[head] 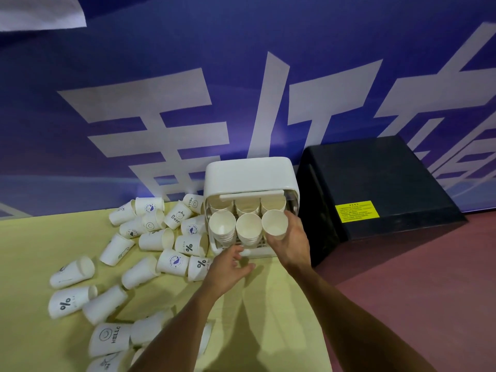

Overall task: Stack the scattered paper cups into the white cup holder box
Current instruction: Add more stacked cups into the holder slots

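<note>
The white cup holder box (249,178) stands at the desk's (40,237) far edge, 6 stacks inside. The right hand (291,242) grips a paper cup (273,224) at the front right stack. The left hand (230,267), fingers loose and empty, is at the box's front lip. Scattered cups (155,238) lie to the left, and a black box (375,189) is just to the right.

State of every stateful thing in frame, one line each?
white cup holder box, front open.
cup stacks, nested in the box's slots, mouths facing out.
held cup, gripped by right hand at the right front stack.
left hand, open, at box's front edge.
scattered cups, lying on their sides on the table.
</note>
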Action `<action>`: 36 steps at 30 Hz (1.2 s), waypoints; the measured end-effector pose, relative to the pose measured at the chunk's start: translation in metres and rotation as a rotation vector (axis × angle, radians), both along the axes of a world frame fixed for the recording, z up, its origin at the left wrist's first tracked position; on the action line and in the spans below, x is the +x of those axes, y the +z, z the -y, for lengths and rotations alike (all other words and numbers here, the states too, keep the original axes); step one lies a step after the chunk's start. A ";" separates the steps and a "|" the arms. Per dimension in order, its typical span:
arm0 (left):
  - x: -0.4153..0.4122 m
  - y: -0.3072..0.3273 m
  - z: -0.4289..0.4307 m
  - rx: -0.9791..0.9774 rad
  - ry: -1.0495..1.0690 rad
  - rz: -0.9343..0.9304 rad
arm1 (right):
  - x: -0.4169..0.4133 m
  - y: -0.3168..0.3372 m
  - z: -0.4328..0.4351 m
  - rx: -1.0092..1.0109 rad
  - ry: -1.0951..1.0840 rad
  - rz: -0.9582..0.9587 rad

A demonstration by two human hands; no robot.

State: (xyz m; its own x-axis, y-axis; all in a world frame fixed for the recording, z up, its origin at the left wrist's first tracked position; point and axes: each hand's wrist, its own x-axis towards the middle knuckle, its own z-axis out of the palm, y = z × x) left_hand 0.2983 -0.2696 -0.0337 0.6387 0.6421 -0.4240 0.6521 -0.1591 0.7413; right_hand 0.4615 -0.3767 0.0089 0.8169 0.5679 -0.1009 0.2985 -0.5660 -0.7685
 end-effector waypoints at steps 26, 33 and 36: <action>-0.037 0.017 -0.031 0.013 -0.006 0.087 | -0.050 0.012 -0.017 -0.109 0.151 0.151; -0.104 0.023 -0.057 0.039 0.005 0.094 | -0.113 0.013 -0.038 -0.124 0.167 0.148; -0.139 0.029 -0.063 0.034 0.066 0.098 | -0.145 0.011 -0.052 -0.104 0.221 0.122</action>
